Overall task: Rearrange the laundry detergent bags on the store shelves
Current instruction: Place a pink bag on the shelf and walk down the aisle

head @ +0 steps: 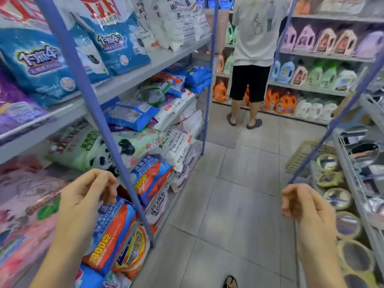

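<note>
— What takes up most of the view?

— The shelves [124, 82] on the left, framed by purple posts [99, 113], and the tiled floor [224, 204] of the aisle beside them. At the far end a person [253, 38] stands with their back to the camera, facing rows of bottles [284, 102].

— And the detergent bags?

— All on those left shelves. Blue bags [39, 65] stand leaning on the upper shelf, with white bags [182, 23] further along it. Below that, bags lie flat in a loose heap, a pale green bag [76, 146] among them. Lowest of all, an orange bag [110, 231] stands at the front edge, with others like it behind.

— Where are the hands?

— Well apart. The left hand [89, 196] is at the top edge of the orange bag, fingers curled, tips right at the plastic. I cannot tell whether they pinch it or only hover. The right hand [303, 204] hangs over the floor, fingers loosely curled with nothing in them.
</note>
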The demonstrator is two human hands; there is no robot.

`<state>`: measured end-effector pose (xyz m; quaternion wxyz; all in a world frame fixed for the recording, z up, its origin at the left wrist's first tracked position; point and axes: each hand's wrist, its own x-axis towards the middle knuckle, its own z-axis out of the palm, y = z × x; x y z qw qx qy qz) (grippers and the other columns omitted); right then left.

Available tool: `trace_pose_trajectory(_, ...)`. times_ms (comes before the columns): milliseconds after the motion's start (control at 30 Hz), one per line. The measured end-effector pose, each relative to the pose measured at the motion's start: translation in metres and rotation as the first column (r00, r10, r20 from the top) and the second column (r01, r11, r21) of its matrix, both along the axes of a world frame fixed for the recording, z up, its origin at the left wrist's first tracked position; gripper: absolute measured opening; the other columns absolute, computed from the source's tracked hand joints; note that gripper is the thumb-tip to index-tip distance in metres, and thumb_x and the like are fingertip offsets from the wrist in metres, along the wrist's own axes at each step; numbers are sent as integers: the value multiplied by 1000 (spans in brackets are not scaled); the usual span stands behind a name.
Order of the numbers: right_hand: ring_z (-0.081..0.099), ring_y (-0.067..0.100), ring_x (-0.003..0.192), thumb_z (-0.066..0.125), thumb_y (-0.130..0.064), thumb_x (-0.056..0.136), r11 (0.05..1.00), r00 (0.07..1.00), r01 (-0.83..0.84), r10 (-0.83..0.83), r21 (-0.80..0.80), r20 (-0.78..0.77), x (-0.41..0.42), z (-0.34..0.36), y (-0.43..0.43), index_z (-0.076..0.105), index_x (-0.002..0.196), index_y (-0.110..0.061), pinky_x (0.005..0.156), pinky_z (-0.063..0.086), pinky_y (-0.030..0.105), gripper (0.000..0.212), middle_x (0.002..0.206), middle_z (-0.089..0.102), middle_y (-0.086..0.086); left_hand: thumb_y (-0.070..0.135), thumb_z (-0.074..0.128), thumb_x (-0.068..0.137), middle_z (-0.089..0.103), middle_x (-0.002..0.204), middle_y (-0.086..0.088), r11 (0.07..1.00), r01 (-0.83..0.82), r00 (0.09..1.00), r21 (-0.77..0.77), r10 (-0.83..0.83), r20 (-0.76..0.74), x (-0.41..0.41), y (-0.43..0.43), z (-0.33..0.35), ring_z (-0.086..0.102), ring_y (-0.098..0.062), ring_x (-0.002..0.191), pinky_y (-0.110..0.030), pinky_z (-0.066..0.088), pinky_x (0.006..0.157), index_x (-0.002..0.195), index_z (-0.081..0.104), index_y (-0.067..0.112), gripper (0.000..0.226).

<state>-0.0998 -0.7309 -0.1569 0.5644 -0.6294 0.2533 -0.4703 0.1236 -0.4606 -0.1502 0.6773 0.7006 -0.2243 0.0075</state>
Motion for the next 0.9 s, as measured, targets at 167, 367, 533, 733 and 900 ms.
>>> trace_pose_trajectory(167, 45, 5, 48, 37, -10, 100, 992, 991, -121, 120, -16, -65, 65, 1, -101, 67, 67, -25, 45, 37, 12, 47, 53, 54, -2, 17, 45, 99, 53, 57, -2, 990, -140, 990, -15, 140, -13, 33, -74, -9, 47, -12, 52, -16, 42, 48, 74, 62, 15, 30)
trace_pose_trajectory(367, 45, 5, 49, 39, -9, 99, 957, 952, -291, 288, -13, -108, 150, 5, -199, 68, 67, -24, 45, 37, 13, 46, 54, 55, -3, 18, 44, 99, 56, 58, 2, 943, -331, 943, 12, 332, -26, 66, -131, -11, 49, -8, 52, -17, 40, 48, 74, 62, 17, 31)
trace_pose_trajectory(533, 45, 6, 49, 40, -14, 98, 906, 901, -424, 423, 20, -96, 232, -4, -237, 68, 67, -25, 46, 38, 14, 44, 53, 55, -4, 27, 45, 96, 57, 60, 3, 882, -468, 882, 58, 470, -31, 92, -147, -13, 50, -8, 53, -14, 44, 50, 74, 63, 19, 29)
trace_pose_trajectory(733, 42, 8, 49, 39, -7, 99, 818, 814, -575, 569, -21, -120, 332, -10, -245, 65, 62, -28, 47, 36, 16, 49, 51, 52, -2, 25, 47, 98, 57, 58, 5, 804, -592, 802, 54, 594, -62, 133, -157, -23, 52, -7, 52, -14, 44, 50, 71, 65, 24, 33)
trace_pose_trajectory(900, 47, 1, 52, 46, -2, 96, 734, 735, -675, 656, -82, -172, 406, -19, -233, 62, 64, -24, 50, 39, 14, 42, 56, 55, -6, 22, 47, 98, 56, 57, 3, 757, -649, 757, 75, 652, -36, 157, -158, -23, 51, -9, 53, -14, 42, 49, 72, 65, 20, 31)
